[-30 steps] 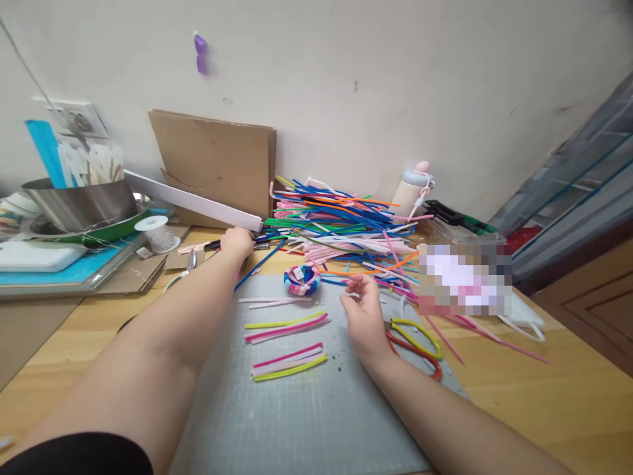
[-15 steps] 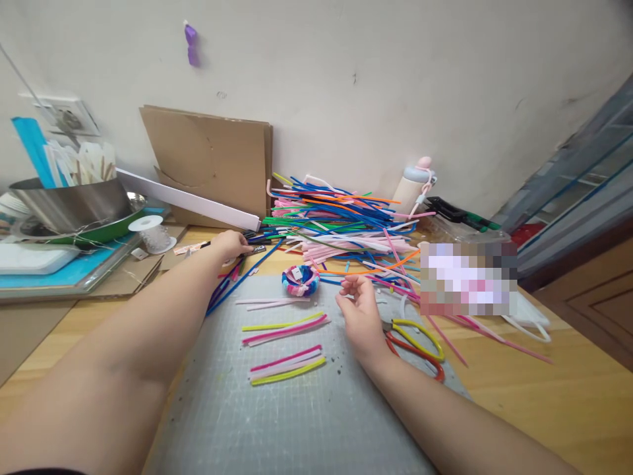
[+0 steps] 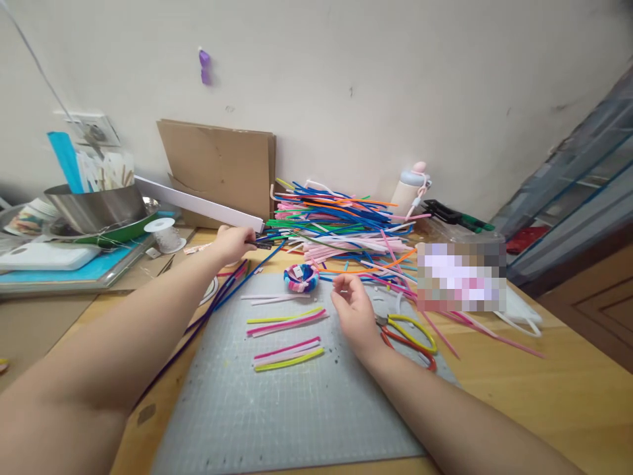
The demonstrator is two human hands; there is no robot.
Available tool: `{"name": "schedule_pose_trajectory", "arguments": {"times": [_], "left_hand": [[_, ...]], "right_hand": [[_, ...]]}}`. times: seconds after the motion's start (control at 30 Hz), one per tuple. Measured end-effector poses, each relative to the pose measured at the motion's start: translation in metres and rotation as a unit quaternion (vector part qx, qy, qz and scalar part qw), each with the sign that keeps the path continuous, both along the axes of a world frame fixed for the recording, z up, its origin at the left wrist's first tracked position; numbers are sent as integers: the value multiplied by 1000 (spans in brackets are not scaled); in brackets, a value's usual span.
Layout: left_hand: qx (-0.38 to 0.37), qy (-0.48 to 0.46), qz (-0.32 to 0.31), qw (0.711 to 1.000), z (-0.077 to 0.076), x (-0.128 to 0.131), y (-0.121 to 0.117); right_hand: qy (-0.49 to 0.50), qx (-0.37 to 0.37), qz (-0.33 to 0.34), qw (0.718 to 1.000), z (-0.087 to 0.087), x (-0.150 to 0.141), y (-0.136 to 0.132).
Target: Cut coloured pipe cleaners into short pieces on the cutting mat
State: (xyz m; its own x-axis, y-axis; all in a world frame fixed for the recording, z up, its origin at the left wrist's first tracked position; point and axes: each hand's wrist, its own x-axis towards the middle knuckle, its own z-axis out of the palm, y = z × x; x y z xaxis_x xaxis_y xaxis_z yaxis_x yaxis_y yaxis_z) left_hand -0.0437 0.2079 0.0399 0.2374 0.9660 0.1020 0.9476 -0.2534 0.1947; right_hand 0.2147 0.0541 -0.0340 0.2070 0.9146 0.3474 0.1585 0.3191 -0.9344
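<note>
My left hand (image 3: 234, 245) reaches to the back of the table, its fingers closed on a small dark object (image 3: 262, 243) whose kind I cannot make out. My right hand (image 3: 353, 310) is over the grey cutting mat (image 3: 291, 409), fingers loosely curled, thumb apart, with nothing visible in it. Left of it sits a small ring-shaped piece (image 3: 301, 278) wound in pink, white and blue pipe cleaners. Cut yellow, pink and white pipe cleaners (image 3: 287, 353) lie in short rows on the mat. Pliers (image 3: 413, 333) with yellow and red handles rest beside my right wrist, partly hidden.
A heap of coloured pipe cleaners (image 3: 341, 227) lies against the wall. Cardboard sheets (image 3: 222, 171) lean behind my left hand. A metal bowl (image 3: 99, 208) of sticks and a spool (image 3: 165, 235) stand at left. A bottle (image 3: 409, 188) stands back right, near a blurred patch.
My left hand still grips at the back, and the small object in it has shifted slightly right. The view has tilted up and turned left a little. My right hand has hardly moved.
</note>
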Motion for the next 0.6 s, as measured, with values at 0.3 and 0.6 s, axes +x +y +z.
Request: {"name": "schedule_pose_trajectory", "arguments": {"times": [0.3,0.6], "left_hand": [[-118,-271,-234,926,31,80,-149],[10,-334,-175,926,20,101,-196]], "right_hand": [[125,-30,244,961,20,-21,-35],[325,-251,435,801,35,-23,-54]]}}
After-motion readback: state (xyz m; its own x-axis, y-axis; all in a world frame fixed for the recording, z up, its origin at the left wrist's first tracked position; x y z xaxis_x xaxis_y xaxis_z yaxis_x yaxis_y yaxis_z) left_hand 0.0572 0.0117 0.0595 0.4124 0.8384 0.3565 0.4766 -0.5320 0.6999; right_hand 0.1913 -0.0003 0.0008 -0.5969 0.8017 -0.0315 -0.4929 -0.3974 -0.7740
